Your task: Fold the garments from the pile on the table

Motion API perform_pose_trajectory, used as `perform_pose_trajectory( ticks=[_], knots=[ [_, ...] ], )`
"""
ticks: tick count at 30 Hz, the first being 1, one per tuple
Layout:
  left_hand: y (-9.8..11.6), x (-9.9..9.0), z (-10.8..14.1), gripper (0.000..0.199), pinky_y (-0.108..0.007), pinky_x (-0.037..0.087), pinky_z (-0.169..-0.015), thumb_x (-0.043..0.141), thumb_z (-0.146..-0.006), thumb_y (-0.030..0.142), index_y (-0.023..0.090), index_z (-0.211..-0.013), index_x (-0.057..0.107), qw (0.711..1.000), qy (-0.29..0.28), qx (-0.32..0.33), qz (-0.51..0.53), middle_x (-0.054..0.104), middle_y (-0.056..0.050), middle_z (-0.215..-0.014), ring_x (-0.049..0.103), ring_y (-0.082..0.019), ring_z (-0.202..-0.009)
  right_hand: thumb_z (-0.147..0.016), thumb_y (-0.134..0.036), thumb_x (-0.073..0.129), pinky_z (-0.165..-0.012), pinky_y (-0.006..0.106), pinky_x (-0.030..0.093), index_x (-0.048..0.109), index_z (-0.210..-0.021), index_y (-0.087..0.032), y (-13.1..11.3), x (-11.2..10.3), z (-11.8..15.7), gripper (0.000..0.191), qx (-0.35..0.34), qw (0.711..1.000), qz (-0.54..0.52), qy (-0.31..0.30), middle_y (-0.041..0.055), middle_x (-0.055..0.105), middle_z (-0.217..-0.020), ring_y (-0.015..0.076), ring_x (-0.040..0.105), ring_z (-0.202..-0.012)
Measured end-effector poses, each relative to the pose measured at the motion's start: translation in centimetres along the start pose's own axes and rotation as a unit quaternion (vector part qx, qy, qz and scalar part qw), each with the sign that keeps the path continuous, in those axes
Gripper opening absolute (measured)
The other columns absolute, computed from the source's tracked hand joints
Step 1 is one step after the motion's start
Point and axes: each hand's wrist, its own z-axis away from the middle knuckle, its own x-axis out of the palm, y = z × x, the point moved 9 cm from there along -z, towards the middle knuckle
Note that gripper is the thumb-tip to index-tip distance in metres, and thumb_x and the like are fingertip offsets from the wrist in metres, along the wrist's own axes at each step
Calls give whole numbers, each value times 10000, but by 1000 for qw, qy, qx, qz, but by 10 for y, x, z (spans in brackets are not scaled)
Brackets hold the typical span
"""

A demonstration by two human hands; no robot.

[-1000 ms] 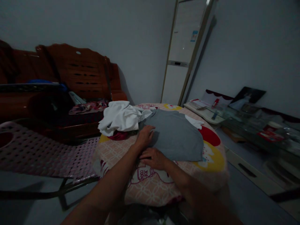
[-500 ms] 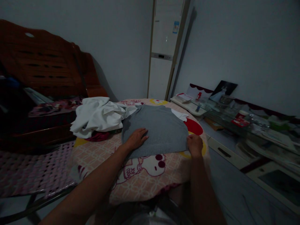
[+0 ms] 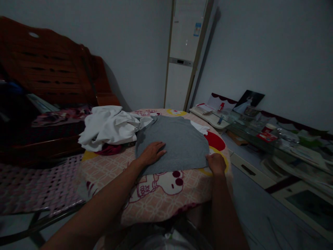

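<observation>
A grey knit garment [image 3: 179, 142], perhaps a sweater, lies spread out on a round table with a patterned pink cloth [image 3: 166, 208]. Its ribbed hem faces me. My left hand [image 3: 153, 152] rests flat on the left part of the garment, fingers stretched out. At the right edge, near the hem corner, my right hand [image 3: 216, 163] is closed in a pinch on the grey fabric. A crumpled white cloth [image 3: 109, 126] is heaped to the left, touching the garment's far left side.
A wooden bench [image 3: 52, 69] stands at the left behind a woven pink chair seat [image 3: 44, 184]. On the right runs a low cabinet with a cluttered glass top [image 3: 260, 130]. A tall white air conditioner [image 3: 179, 83] fills the corner.
The right hand has moved slightly down at the garment's right edge. My left hand stays flat in nearly the same place, and the camera view has shifted a little.
</observation>
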Motion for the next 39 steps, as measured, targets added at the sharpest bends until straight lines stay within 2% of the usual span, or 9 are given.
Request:
perform_pose_trajectory(
  ticks=[2, 10, 16, 20, 24, 26, 29, 33, 39],
  knots=[
    [2, 1, 0, 563, -400, 352, -1126, 415, -950, 501, 136, -1353, 561, 1000, -13, 8, -2, 530, -161, -1432, 489, -267, -1324, -809, -380, 608, -670, 333, 461, 724, -744, -173, -4, 4, 0, 246, -11, 1000, -6, -18, 143, 732, -861, 259, 679, -804],
    [-1, 2, 0, 540, -401, 352, -1125, 445, -947, 476, 135, -1349, 565, 1000, -6, 9, -2, 526, -165, -1436, 490, -266, -1327, -722, -267, 569, -713, 285, 469, 688, -824, -160, -9, -6, -3, 190, -49, 978, -191, 62, 80, 718, -770, 217, 654, -744],
    [-2, 5, 1, 515, -409, 346, -1134, 460, -940, 436, 134, -1345, 563, 1000, -12, 9, -1, 520, -166, -1442, 484, -269, -1336, -755, -154, 488, -700, 314, 443, 719, -850, -176, 22, -22, 0, 251, 46, 992, -41, 113, 127, 719, -856, 242, 652, -797],
    [1, -5, 1, 448, -413, 369, -1114, 519, -906, 366, 170, -1303, 590, 1000, 8, 3, 19, 552, -146, -1410, 507, -262, -1306, -813, -166, 488, -712, 337, 448, 726, -892, -166, 16, -20, 3, 251, 27, 996, 20, 88, 162, 709, -930, 261, 661, -846],
    [37, -20, 1, 279, -347, 447, -992, 560, -868, 276, 209, -1116, 671, 994, 0, 57, 88, 659, -97, -1212, 603, -224, -1125, -809, -232, 541, -776, 345, 461, 725, -985, -142, -9, -35, 8, 270, -35, 989, -24, 143, 174, 707, -980, 267, 657, -916],
    [65, -17, 2, 204, -292, 471, -864, 575, -870, 307, 209, -1011, 685, 986, -50, 93, 128, 689, -56, -1020, 638, -187, -928, -786, -257, 559, -762, 324, 472, 733, -913, -143, -31, -30, 9, 244, -99, 984, -118, 93, 140, 722, -912, 244, 663, -863],
    [104, -5, 11, 264, -275, 453, -773, 684, -789, 351, 201, -1004, 660, 968, -119, 175, 131, 662, -43, -970, 617, -189, -854, -754, -311, 588, -686, 294, 485, 729, -808, -153, -66, -8, 20, 218, -181, 948, -255, -59, 78, 728, -783, 209, 661, -745],
    [118, 3, 21, 357, -293, 446, -787, 714, -753, 362, 212, -1061, 614, 963, -121, 220, 102, 629, -62, -1032, 600, -221, -917, -732, -300, 592, -681, 290, 498, 738, -831, -161, -94, 18, 46, 224, -244, 903, -295, -197, 54, 740, -788, 191, 665, -742],
    [104, 3, 16, 159, -266, 431, -754, 551, -807, 180, 192, -920, 663, 974, -87, 176, 115, 671, -51, -904, 608, -181, -825, -729, -320, 603, -736, 326, 523, 739, -814, -160, -93, 20, 50, 227, -233, 898, -323, -190, 68, 751, -813, 202, 678, -763]
  ],
)
